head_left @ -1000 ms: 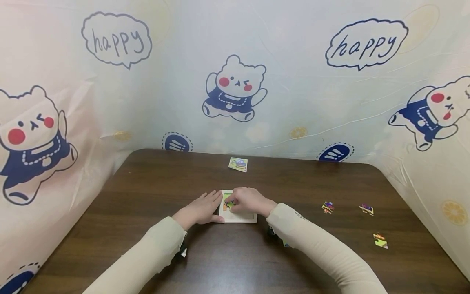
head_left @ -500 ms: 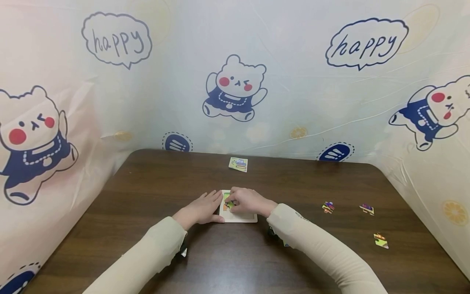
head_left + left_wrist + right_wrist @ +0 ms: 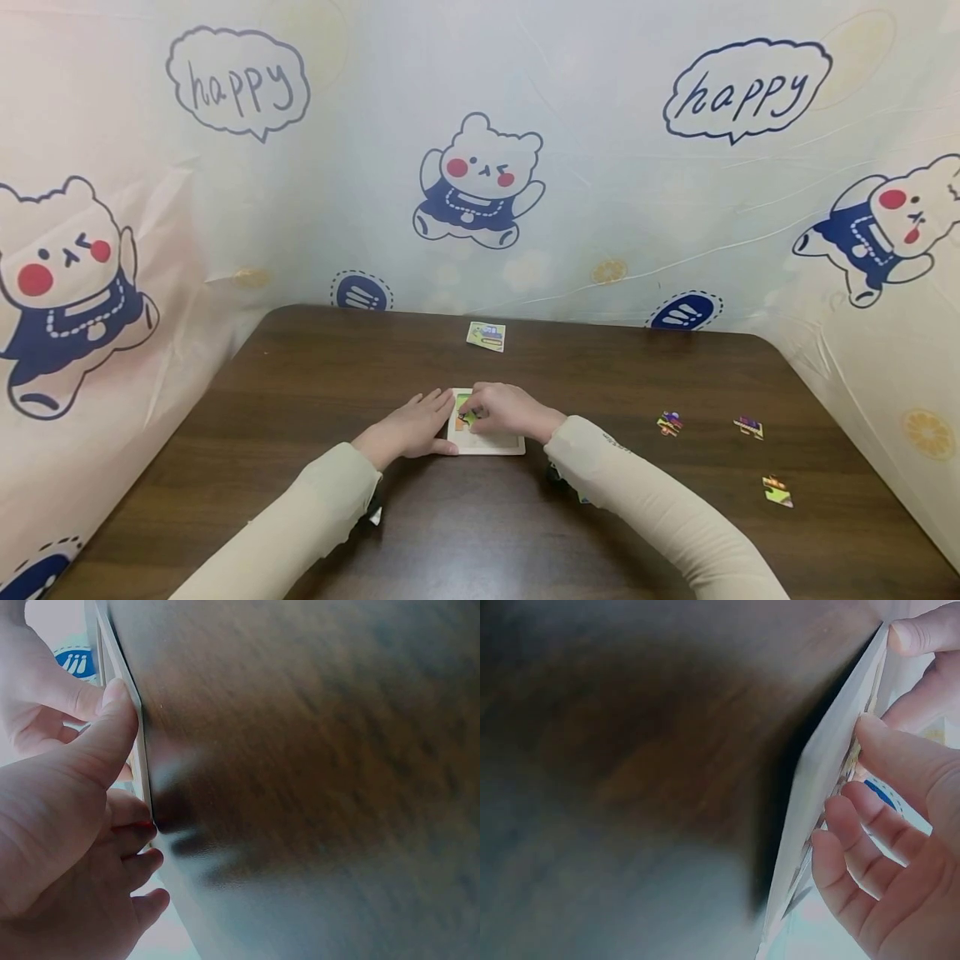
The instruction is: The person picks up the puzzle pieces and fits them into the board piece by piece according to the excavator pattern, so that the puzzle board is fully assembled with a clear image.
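Observation:
A white puzzle tray point(image 3: 495, 447) lies flat on the brown table, with green and orange puzzle pieces in its left part. My left hand point(image 3: 411, 427) rests along the tray's left side, fingers straight. Its thumb point(image 3: 112, 720) lies at the near corner. Over the tray bends my right hand point(image 3: 510, 410), thumb and index finger pinching a green puzzle piece point(image 3: 472, 417) in the left part. The palm and fingers cover some of the tray. In the right wrist view, the other fingers point(image 3: 847, 825) hang loosely curled beside the tray's edge point(image 3: 810, 780).
Three loose puzzle pieces lie to the right: one purple and orange point(image 3: 670, 423), one purple point(image 3: 749, 427), one yellow-green point(image 3: 777, 492). A bit of another coloured piece point(image 3: 583, 497) shows under the right sleeve. A picture card point(image 3: 486, 336) lies near the table's back edge, before a printed curtain point(image 3: 585, 208).

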Action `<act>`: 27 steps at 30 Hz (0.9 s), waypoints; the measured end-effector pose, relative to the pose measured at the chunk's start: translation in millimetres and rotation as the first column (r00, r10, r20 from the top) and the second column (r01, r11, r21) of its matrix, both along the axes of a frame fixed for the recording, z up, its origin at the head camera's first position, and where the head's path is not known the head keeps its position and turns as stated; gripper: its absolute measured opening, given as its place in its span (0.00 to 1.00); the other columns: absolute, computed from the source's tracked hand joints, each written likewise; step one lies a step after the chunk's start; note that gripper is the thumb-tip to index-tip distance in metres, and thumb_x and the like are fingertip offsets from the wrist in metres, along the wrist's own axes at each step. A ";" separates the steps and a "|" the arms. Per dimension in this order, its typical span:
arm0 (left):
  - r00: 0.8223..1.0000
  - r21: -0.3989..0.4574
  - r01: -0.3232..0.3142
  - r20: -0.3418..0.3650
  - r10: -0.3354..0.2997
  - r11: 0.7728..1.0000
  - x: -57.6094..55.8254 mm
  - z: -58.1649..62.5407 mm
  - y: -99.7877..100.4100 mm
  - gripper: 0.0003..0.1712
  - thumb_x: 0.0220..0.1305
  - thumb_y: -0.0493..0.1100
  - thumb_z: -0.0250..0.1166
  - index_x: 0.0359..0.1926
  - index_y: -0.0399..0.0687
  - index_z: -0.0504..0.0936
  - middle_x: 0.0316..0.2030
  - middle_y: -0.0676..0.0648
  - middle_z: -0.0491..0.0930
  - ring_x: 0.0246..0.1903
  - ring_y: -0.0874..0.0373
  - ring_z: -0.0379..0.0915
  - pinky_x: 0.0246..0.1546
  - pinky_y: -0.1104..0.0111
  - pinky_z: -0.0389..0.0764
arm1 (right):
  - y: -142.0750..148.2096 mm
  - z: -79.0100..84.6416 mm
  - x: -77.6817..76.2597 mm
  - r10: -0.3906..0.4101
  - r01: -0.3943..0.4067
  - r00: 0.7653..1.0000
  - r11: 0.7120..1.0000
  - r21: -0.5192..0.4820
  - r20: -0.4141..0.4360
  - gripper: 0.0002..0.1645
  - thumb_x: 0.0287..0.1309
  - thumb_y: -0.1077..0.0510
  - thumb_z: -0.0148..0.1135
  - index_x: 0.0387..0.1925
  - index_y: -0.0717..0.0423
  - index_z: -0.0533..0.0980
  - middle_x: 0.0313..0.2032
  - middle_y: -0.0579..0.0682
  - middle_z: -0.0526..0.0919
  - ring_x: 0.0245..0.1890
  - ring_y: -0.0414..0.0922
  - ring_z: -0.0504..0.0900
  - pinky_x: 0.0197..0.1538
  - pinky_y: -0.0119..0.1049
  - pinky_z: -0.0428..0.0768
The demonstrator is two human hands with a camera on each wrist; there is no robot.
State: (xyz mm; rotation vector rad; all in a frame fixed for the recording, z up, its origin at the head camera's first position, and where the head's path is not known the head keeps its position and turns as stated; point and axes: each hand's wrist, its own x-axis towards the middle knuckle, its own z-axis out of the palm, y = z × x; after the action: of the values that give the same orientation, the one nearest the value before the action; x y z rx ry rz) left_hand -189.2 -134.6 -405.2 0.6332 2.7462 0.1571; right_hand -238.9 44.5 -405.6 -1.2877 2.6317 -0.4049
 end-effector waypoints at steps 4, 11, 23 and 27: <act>1.000 -0.005 -0.003 -0.001 0.003 1.000 -0.5 -1.1 -0.6 0.48 0.59 0.63 0.56 0.68 0.34 0.54 0.69 0.40 0.49 0.67 0.46 0.41 0.64 0.53 0.47 | 0.0 0.0 -0.5 0.012 -0.012 1.000 1.000 0.014 -0.010 0.17 0.52 0.56 0.67 0.46 0.51 0.81 0.35 0.42 0.76 0.28 0.36 0.71 0.33 0.29 0.71; 1.000 0.011 0.004 -0.001 -0.004 1.000 0.5 -0.1 0.1 0.48 0.59 0.62 0.57 0.68 0.33 0.54 0.68 0.39 0.49 0.67 0.46 0.42 0.63 0.52 0.48 | 1.9 -0.5 1.1 0.019 -0.020 1.000 1.000 0.024 0.010 0.17 0.53 0.55 0.66 0.47 0.49 0.81 0.40 0.43 0.78 0.33 0.34 0.74 0.38 0.30 0.74; 1.000 0.020 0.003 -0.005 -0.002 1.000 1.5 0.3 0.1 0.48 0.59 0.62 0.58 0.67 0.33 0.55 0.68 0.39 0.50 0.67 0.45 0.42 0.63 0.52 0.48 | 0.4 -2.9 1.5 -0.024 0.024 1.000 1.000 -0.001 -0.007 0.19 0.50 0.54 0.69 0.46 0.52 0.80 0.34 0.43 0.77 0.30 0.36 0.74 0.34 0.31 0.73; 1.000 0.028 0.004 -0.008 -0.004 1.000 1.7 0.1 0.1 0.48 0.59 0.62 0.58 0.67 0.33 0.55 0.68 0.39 0.50 0.67 0.45 0.42 0.63 0.52 0.48 | 3.7 -0.8 1.3 -0.014 0.014 1.000 1.000 -0.027 -0.009 0.18 0.50 0.57 0.68 0.46 0.53 0.80 0.35 0.45 0.79 0.32 0.38 0.75 0.37 0.32 0.74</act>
State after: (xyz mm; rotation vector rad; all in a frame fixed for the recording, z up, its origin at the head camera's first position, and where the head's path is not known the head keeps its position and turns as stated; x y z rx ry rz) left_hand -187.5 -134.5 -405.0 0.6479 2.7550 0.1922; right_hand -237.6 48.3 -406.4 -1.2828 2.6529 -0.4392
